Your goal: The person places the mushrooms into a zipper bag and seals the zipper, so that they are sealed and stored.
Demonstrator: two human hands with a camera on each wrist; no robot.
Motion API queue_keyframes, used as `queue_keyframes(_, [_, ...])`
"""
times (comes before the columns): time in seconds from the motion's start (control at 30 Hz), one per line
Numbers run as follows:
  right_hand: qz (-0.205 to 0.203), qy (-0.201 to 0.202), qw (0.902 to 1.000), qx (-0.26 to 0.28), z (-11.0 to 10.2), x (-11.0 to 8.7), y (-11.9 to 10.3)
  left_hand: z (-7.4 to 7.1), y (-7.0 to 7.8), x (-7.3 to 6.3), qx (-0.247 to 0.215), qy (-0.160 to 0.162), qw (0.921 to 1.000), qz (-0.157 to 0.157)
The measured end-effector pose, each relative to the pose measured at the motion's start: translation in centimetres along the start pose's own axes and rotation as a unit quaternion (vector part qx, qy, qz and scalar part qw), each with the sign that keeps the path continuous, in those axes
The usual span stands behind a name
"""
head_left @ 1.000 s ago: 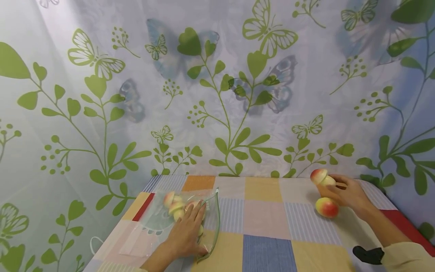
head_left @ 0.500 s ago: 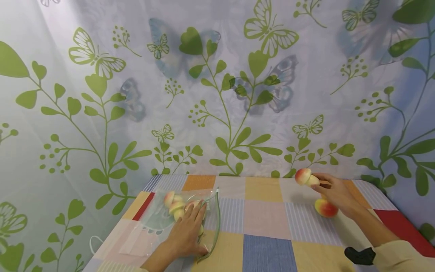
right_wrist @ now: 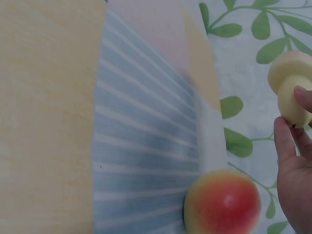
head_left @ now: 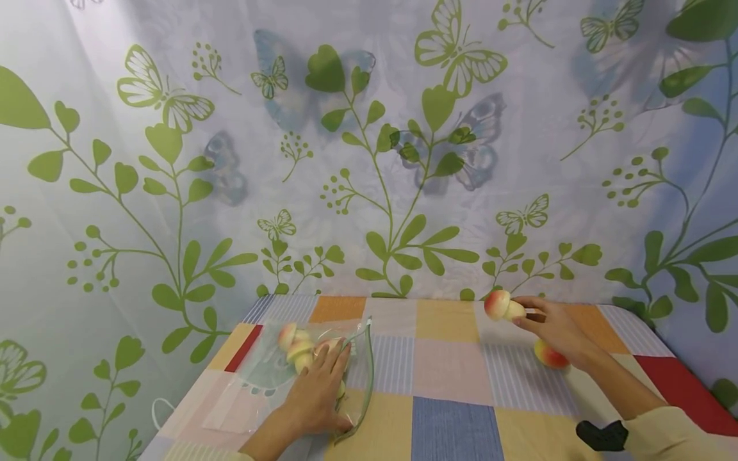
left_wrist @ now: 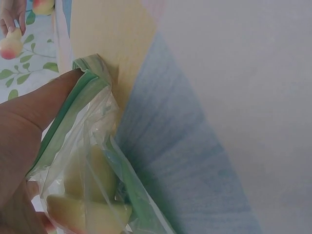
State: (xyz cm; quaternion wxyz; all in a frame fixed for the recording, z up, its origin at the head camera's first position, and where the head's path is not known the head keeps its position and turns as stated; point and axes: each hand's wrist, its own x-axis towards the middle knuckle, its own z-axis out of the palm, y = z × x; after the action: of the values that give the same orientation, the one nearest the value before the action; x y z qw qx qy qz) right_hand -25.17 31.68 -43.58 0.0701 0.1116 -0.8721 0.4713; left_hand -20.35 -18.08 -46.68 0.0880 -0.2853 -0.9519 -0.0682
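My right hand (head_left: 556,330) pinches a toy mushroom (head_left: 498,305) by its cream stem, with the red-and-yellow cap pointing left. In the right wrist view, thumb and fingertips meet around the stem of the same mushroom (right_wrist: 292,87). Just below this hand sits a rounded red-and-yellow piece (right_wrist: 224,202) like a mushroom cap. My left hand (head_left: 317,390) lies over a clear zip bag (head_left: 248,378) and holds its green-edged mouth, the thumb (left_wrist: 48,100) along the zip edge. Inside the bag are several mushrooms (head_left: 300,352), partly hidden by the hand.
A patchwork cloth (head_left: 452,429) covers the table. Behind it hangs a curtain (head_left: 380,160) printed with leaves and butterflies. A black strap piece (head_left: 601,436) shows at the right sleeve, and a thin white loop (head_left: 155,410) sticks out at the table's left edge.
My right hand has carried the mushroom leftward, away from above the rounded red-and-yellow piece. The left hand and the bag have stayed where they were.
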Motion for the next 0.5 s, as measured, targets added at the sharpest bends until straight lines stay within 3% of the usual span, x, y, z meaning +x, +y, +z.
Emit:
queue_keyframes(0.23, [-0.021,-0.019,0.9994,0.02,1.4,0.0,0.0,-0.2,0.1,0.1,-0.002,-0.005,1.0,0.001])
queue_keyframes(0.5, [-0.03,-0.037,0.9955,0.082,2.9,0.2,-0.4,-0.3,0.1,0.0,0.0,-0.008,1.0,-0.004])
